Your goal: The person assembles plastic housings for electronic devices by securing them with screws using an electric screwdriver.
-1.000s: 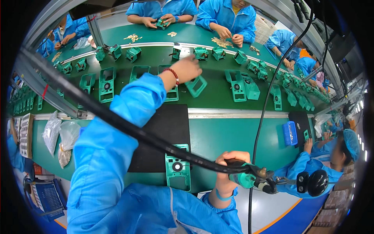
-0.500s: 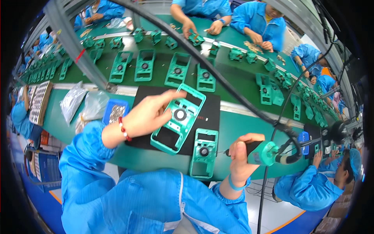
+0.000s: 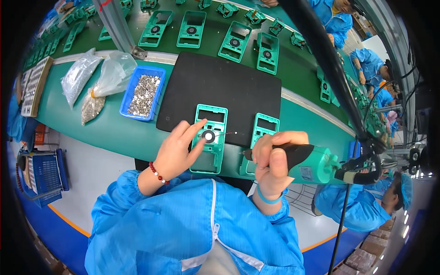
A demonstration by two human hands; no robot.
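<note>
A green plastic housing with a round black speaker and a thin red wire lies at the front edge of a black mat. My left hand is open over its left side, thumb and forefinger spread beside the speaker and touching the housing. In my right hand is an electric screwdriver, green with a black grip, its tip pointing left. Under that hand lies a second green housing, partly hidden by my fingers and the tool.
Left of the black mat stands a blue bin of small metal parts, beside clear bags. Beyond, several green housings lie on a green conveyor. A black cable and pole cross the right side. A co-worker sits at right.
The first housing, earlier tilted over the mat, now lies straighter at the mat's front edge, and my left hand has moved with it. The view has shifted. The screwdriver stays in my right hand.
</note>
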